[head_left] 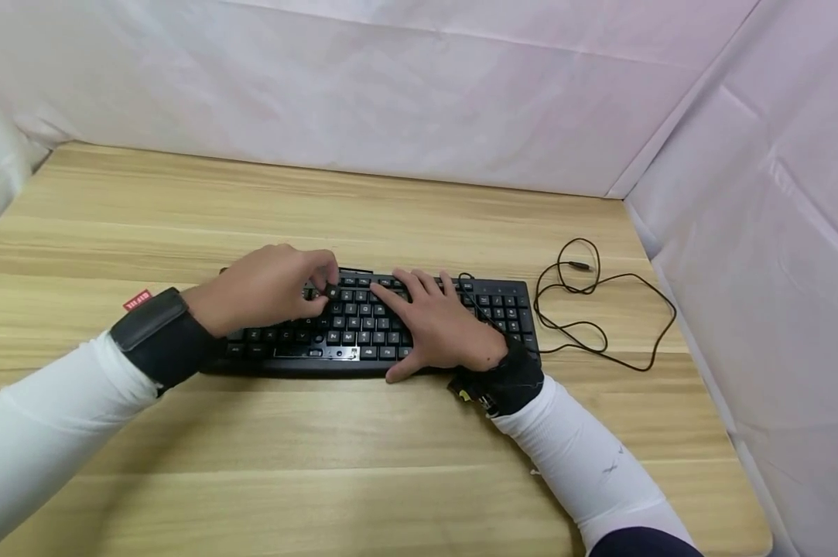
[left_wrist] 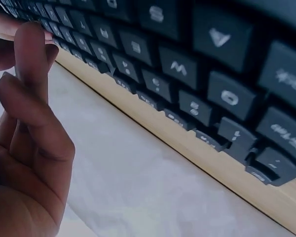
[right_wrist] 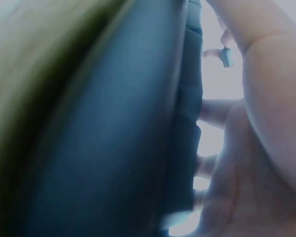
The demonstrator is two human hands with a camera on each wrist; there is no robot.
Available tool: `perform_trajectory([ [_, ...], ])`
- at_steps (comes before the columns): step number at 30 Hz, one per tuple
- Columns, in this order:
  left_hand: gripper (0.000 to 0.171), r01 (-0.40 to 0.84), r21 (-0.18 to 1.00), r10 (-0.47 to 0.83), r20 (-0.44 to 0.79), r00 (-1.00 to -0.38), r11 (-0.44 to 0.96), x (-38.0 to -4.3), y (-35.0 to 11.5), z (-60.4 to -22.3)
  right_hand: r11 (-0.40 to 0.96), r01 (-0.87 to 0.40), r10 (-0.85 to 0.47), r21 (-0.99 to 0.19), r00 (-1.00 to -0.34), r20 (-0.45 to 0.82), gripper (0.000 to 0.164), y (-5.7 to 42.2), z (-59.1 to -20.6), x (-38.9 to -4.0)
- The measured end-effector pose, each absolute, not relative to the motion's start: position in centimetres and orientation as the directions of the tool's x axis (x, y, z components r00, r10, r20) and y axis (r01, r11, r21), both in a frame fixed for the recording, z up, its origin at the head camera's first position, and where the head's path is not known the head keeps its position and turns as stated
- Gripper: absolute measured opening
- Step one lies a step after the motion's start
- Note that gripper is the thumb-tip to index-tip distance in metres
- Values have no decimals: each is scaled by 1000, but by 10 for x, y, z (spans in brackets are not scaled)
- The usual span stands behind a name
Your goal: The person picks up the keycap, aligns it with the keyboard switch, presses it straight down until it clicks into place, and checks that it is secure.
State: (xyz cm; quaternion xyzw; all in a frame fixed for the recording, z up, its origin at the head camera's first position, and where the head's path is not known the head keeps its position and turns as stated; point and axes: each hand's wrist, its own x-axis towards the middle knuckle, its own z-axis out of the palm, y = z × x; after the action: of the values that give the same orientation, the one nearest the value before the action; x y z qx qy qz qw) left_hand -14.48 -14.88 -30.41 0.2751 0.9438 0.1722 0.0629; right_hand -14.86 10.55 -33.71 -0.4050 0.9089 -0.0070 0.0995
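Note:
A black keyboard [head_left: 364, 316] lies on the wooden table, its keys marked in white. Between thumb and index finger, my left hand [head_left: 261, 286] pinches a small black keycap [head_left: 332, 292] just above the keys. The same keycap [right_wrist: 227, 58] shows at the fingertips in the right wrist view. Spread across the middle of the keyboard, my right hand [head_left: 446, 329] rests with its fingers apart and its thumb at the front edge. In the left wrist view, the left hand [left_wrist: 32, 143] partly hides the keys at the upper left.
A thin black cable [head_left: 603, 352] lies in loose loops right of the keyboard, its plug [head_left: 580, 266] towards the back. A shiny bare strip [head_left: 331, 353] shows in the keyboard's bottom row. White cloth [head_left: 419, 93] hangs behind the wooden table [head_left: 363, 433] and along its right side.

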Motion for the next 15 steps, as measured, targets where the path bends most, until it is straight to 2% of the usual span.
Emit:
perform_trajectory([
  [7,22,566,292,597,-19,-802,771,-133,-155,-308,681,-726,-730,-96,-663,-164,123,105,-337,-148],
  [15,21,569,282,592,3,-806,772,-132,-161,-318,675,-732,-736,-94,-658,-162,123,107,-336,-147],
])
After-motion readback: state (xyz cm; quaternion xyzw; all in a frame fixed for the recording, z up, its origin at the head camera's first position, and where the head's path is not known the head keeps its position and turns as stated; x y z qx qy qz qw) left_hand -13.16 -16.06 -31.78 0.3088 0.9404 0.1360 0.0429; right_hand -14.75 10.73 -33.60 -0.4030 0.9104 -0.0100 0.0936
